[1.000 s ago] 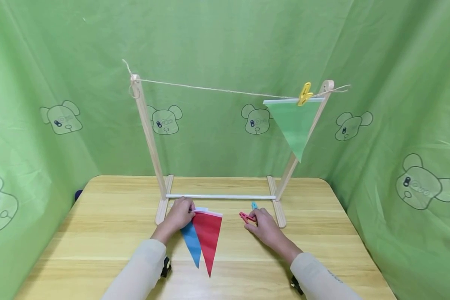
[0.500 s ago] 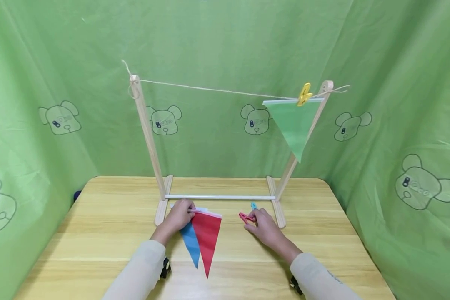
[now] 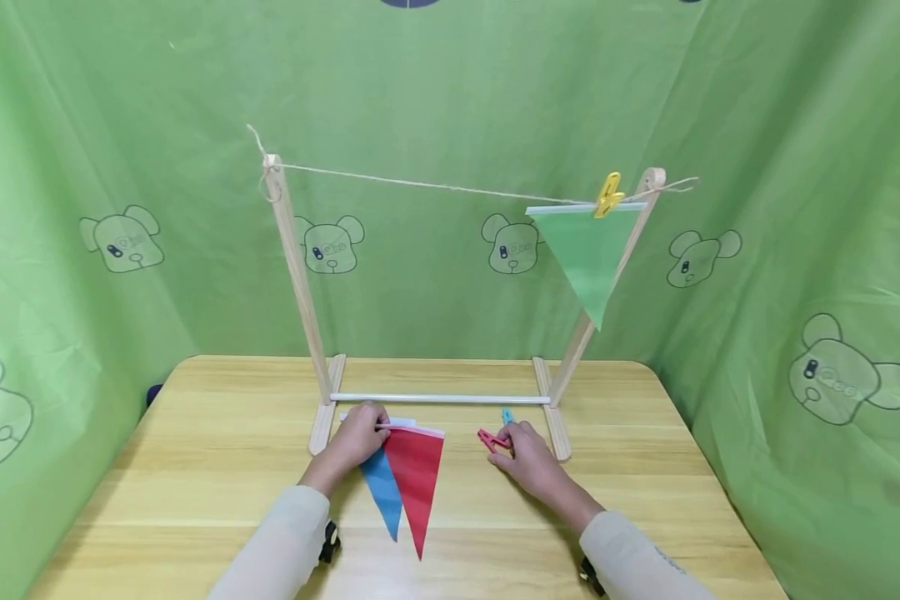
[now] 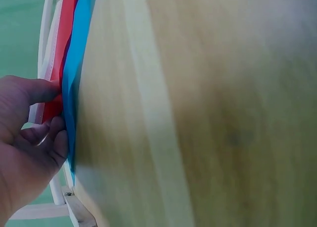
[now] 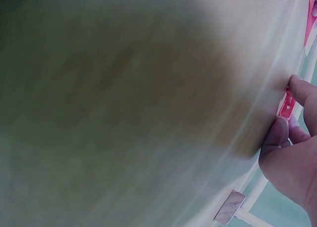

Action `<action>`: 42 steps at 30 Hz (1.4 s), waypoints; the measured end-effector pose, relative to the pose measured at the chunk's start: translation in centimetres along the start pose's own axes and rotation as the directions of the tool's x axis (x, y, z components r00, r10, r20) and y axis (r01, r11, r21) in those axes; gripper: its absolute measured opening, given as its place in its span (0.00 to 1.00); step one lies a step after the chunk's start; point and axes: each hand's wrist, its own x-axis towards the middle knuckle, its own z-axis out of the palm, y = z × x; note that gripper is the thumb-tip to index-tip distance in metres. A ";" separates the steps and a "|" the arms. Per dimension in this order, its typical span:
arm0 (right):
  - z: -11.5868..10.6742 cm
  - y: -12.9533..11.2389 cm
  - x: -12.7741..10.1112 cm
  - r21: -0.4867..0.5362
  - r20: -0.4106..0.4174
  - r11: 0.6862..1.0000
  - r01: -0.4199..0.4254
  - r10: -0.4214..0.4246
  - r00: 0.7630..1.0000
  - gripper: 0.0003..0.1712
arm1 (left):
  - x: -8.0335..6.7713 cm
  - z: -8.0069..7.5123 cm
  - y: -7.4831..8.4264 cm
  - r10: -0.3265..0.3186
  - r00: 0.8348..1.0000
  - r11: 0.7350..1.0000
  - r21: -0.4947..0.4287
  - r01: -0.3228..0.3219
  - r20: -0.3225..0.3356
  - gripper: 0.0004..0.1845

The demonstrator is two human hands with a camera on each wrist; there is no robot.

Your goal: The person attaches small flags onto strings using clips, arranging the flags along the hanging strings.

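My left hand (image 3: 360, 435) pinches the white-edged top corner of a red triangular pennant (image 3: 416, 483), which hangs point toward me. A blue pennant (image 3: 382, 492) lies partly under it; the red one and the hand hide some of it. In the left wrist view, thumb and fingers close on the red pennant (image 4: 55, 95) beside the blue fabric (image 4: 74, 63). Farther right, my right hand (image 3: 532, 461) has thumb and fingertips around a pink clothespin (image 3: 492, 440) low at the tabletop. The right wrist view has this clothespin (image 5: 287, 107) between finger and thumb. A light blue clothespin (image 3: 507, 416) lies just beyond those fingers.
A wooden stand (image 3: 296, 283) with a white crossbar (image 3: 438, 398) is behind the hands. Between its posts runs a string (image 3: 427, 183). From its right part hangs a green pennant (image 3: 588, 258), held by a yellow clothespin (image 3: 608, 196). Green curtains surround the wooden table (image 3: 195, 467).
The whole scene sits slightly lower in the head view. Both hands stay almost in place, the left still at the red pennant and the right still at the pink clothespin.
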 end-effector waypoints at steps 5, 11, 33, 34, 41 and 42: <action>0.0 0.1 0.0 0.001 0.005 1.000 -0.002 0.002 1.000 0.16 | 0.0 -0.1 -0.1 0.015 1.000 0.999 -0.030 -0.015 -0.012 0.11; 0.0 0.0 0.1 0.004 0.008 1.000 -0.002 0.001 1.000 0.15 | -0.1 0.1 -0.3 -0.001 0.999 0.996 -0.085 -0.003 -0.046 0.11; 0.0 0.2 0.2 -0.002 0.015 1.000 -0.006 0.006 1.000 0.15 | -0.5 0.2 -0.3 -0.095 0.991 0.972 -0.222 0.071 -0.099 0.07; 0.0 0.2 0.2 0.003 0.014 1.000 -0.004 0.004 1.000 0.14 | -0.5 0.2 -0.3 -0.096 0.990 0.971 -0.227 0.071 -0.101 0.07; -0.2 0.4 0.2 0.041 0.005 0.999 0.030 -0.030 1.000 0.14 | -0.6 0.0 0.0 -0.119 0.987 0.955 -0.285 0.084 -0.107 0.08; -0.2 0.4 0.2 0.044 0.000 0.998 0.036 -0.037 0.999 0.14 | -0.6 0.0 0.0 -0.122 0.987 0.952 -0.295 0.085 -0.108 0.08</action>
